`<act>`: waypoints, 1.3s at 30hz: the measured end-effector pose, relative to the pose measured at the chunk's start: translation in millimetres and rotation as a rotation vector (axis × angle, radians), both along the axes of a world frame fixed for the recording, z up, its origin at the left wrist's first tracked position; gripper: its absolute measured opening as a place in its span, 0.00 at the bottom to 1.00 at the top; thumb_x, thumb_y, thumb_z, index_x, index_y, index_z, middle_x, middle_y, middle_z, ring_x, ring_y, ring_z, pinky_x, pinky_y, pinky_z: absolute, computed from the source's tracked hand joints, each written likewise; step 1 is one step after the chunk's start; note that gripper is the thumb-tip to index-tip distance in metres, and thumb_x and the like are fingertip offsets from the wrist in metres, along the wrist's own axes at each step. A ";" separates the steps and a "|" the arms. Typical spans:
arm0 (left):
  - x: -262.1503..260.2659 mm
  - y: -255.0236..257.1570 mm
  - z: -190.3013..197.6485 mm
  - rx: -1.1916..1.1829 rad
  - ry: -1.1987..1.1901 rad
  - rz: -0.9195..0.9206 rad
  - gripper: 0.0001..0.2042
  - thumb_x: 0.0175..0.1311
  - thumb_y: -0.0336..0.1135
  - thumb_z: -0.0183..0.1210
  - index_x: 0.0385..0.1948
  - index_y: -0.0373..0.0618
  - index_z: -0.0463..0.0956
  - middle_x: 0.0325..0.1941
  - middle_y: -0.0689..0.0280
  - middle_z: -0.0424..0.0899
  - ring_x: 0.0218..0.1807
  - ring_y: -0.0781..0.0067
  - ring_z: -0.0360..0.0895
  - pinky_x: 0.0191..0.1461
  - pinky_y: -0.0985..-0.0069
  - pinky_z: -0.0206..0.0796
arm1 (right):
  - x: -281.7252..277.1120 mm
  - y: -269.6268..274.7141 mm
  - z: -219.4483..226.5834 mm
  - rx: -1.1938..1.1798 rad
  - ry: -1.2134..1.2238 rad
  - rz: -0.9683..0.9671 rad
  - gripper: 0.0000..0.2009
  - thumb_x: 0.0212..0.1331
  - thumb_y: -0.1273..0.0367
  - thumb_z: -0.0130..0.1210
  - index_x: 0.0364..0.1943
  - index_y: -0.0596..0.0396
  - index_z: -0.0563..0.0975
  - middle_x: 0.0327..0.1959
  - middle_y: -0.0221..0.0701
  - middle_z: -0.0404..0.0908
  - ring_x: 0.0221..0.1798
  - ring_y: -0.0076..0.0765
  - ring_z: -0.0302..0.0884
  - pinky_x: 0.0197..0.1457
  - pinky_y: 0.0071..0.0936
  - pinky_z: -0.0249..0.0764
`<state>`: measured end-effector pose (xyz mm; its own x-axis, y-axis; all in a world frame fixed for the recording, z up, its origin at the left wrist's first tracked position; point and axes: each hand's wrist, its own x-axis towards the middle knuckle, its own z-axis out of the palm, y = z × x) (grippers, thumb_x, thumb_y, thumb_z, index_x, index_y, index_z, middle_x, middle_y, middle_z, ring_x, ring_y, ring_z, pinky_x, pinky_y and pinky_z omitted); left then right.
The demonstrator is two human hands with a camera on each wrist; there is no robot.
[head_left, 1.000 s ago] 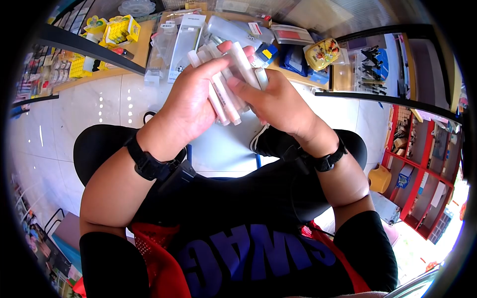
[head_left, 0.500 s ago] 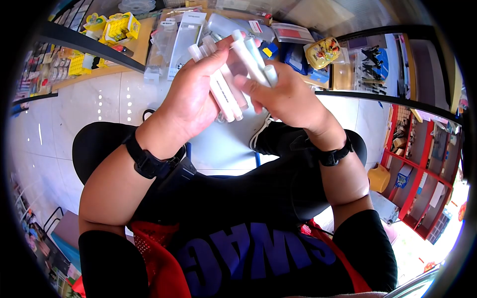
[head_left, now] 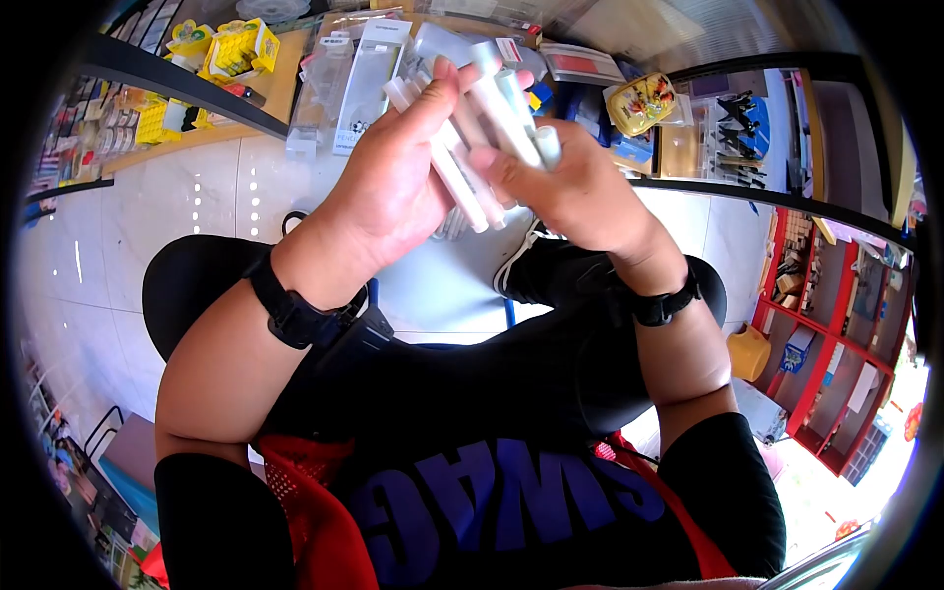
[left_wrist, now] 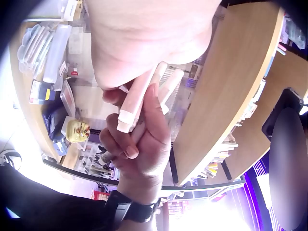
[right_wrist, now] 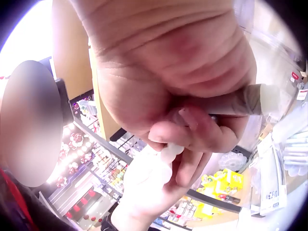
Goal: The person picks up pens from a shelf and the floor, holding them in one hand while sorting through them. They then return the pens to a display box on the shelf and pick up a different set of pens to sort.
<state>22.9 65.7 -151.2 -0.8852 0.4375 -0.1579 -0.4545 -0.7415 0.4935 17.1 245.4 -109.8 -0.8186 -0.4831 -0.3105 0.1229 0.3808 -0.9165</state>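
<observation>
Several pale, capped tubes are held between the two hands above the floor. My left hand [head_left: 388, 187] grips some of them, thumb across the front, and their lower ends stick out below the palm. Curled round other tubes, my right hand [head_left: 590, 197] holds a white tube [head_left: 506, 118] and a pale green-tinted one [head_left: 548, 146]. In the left wrist view a pinkish tube [left_wrist: 137, 98] slants down near the right hand's fingers [left_wrist: 115, 139]. The right wrist view shows a tube [right_wrist: 231, 103] sticking out beside the right palm; much of the bundle is hidden by fingers.
Beyond the hands, a wooden shelf holds clear packages [head_left: 323, 84], a white box [head_left: 374, 84], a yellow tin [head_left: 639, 105] and yellow holders [head_left: 239, 51]. A black rail [head_left: 187, 87] crosses at left. A red shelf unit [head_left: 826, 324] stands at right.
The right hand has moved slightly right and away from the left hand, with its tubes spread apart from those in the left hand. The left hand has shifted only a little.
</observation>
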 end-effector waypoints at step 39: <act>-6.9 3.4 -4.7 -0.333 0.016 0.109 0.10 0.72 0.39 0.62 0.44 0.47 0.73 0.39 0.60 0.82 0.43 0.67 0.85 0.45 0.68 0.79 | 0.0 -12.8 10.9 -0.169 -0.468 -0.064 0.14 0.65 0.67 0.66 0.49 0.58 0.77 0.33 0.26 0.79 0.25 0.16 0.72 0.22 0.16 0.62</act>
<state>16.0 69.1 -156.0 -0.9276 0.2669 -0.2614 -0.3713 -0.5825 0.7231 17.1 232.6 -98.9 -0.6398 -0.5121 -0.5731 0.5538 0.2099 -0.8058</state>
